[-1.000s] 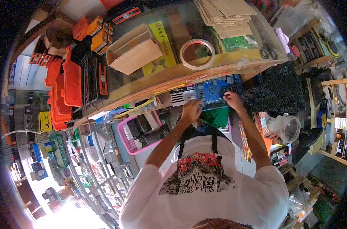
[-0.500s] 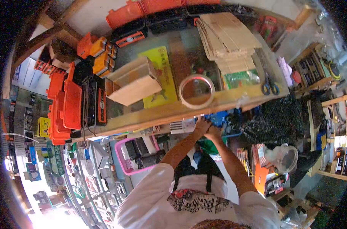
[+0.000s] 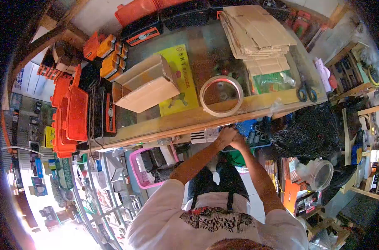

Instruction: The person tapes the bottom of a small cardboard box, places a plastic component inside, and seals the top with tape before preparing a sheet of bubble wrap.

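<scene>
My left hand (image 3: pixel 227 135) and my right hand (image 3: pixel 238 141) are close together just below the front edge of the counter (image 3: pixel 164 136). Their fingers point away from me and are too small and hidden to make out, as is anything in them. Beside my left hand is a white slotted item (image 3: pixel 204 136). Blue things and small grey cylindrical parts (image 3: pixel 256 136) lie in a tray beyond my right hand. On the counter above stand a roll of tape (image 3: pixel 205 104) and an open cardboard box (image 3: pixel 150 92).
Flattened cardboard (image 3: pixel 258 31) is stacked at the back right, with scissors (image 3: pixel 307 94) near the counter's edge. A yellow sheet (image 3: pixel 184 79) lies under the glass. Orange toolboxes (image 3: pixel 77 114) stand left. A pink basket (image 3: pixel 139 175) is below, and a black bag (image 3: pixel 308 131) right.
The view has shifted slightly, so the tape, cardboard and scissors appear further right. My hands stay together below the counter edge, also appearing a little further right.
</scene>
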`<state>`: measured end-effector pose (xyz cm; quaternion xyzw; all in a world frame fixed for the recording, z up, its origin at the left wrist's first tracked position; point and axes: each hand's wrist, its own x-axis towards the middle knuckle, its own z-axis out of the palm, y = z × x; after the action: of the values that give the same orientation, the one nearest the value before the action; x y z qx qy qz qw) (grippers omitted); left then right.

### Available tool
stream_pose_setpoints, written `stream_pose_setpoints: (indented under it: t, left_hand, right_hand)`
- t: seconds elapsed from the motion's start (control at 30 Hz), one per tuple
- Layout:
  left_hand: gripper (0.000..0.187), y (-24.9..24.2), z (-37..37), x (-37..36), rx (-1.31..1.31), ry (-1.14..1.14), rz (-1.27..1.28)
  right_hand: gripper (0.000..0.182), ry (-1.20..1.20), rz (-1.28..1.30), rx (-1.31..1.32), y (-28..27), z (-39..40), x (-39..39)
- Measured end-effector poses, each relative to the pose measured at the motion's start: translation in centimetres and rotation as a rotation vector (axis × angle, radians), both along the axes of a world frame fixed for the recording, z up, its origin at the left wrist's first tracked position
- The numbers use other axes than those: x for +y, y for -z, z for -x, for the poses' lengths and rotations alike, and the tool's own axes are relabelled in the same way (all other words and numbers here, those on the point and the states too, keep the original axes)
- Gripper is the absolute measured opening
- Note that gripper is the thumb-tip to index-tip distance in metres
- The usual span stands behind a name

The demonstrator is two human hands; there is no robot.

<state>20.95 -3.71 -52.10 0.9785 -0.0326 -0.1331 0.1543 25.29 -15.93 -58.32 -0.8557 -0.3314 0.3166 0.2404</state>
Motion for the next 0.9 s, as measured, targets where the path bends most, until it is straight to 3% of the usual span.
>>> stream_pose_setpoints:
  t: [0.07,0.13,0.17,0.2,0.27,0.3,0.37,0.47,0.53,0.6,0.7,0.77,0.9]
  left_hand:
    - [0.033,-2.4,1.9,-0.2,-0.241,-0.034,-0.005]
    - [0.026,-4.7,2.5,-0.4,-0.211,-0.113,0.168]
    - [0.029,-5.8,3.0,-0.3,-0.239,-0.153,0.223]
    - [0.029,-7.5,3.8,0.0,-0.290,-0.267,0.384]
    - [0.030,-10.3,6.6,0.5,-0.386,-0.496,0.714]
    - [0.025,-10.3,7.9,0.4,-0.311,-0.725,0.942]
    - [0.029,-10.8,11.0,2.1,-0.232,-0.836,1.115]
    - [0.037,-7.0,15.5,2.3,-0.291,-0.912,1.493]
    - [0.042,-6.7,17.4,2.3,-0.295,-0.964,1.709]
    - [0.045,-9.5,18.5,1.9,-0.194,-1.076,1.852]
    - [0.043,-13.2,19.6,0.9,-0.231,-1.020,1.636]
    - [0.040,-15.1,20.6,0.6,-0.262,-0.973,1.638]
    - [0.038,-21.0,22.3,1.2,-0.404,-0.823,1.545]
  right_hand:
    - [0.054,-0.001,-0.043,-0.072,-2.8,-0.7,-0.3]
    - [0.037,0.022,0.058,-0.246,-1.9,-1.2,-1.0]
    - [0.025,0.073,-0.107,-0.235,-2.1,-1.0,-1.7]
    - [0.016,-0.053,-0.158,-0.360,-3.8,-1.1,-2.1]
    - [0.014,0.289,-0.529,0.031,-8.3,0.3,-2.6]
    - [0.016,0.413,-0.600,0.191,-9.7,1.2,-2.4]
    - [0.019,0.664,-0.729,0.514,-11.4,2.9,-2.2]
    - [0.016,0.794,-0.695,0.686,-16.2,7.3,-1.8]
    - [0.017,0.750,-0.734,0.605,-17.8,10.4,-0.7]
    - [0.018,0.681,-0.731,0.470,-19.0,12.9,-0.1]
    - [0.018,0.552,-0.692,0.369,-21.8,14.8,-0.9]
    - [0.018,0.454,-0.754,0.330,-26.7,15.6,-0.4]
    - [0.017,0.242,-0.688,0.104,-29.9,16.2,-0.8]
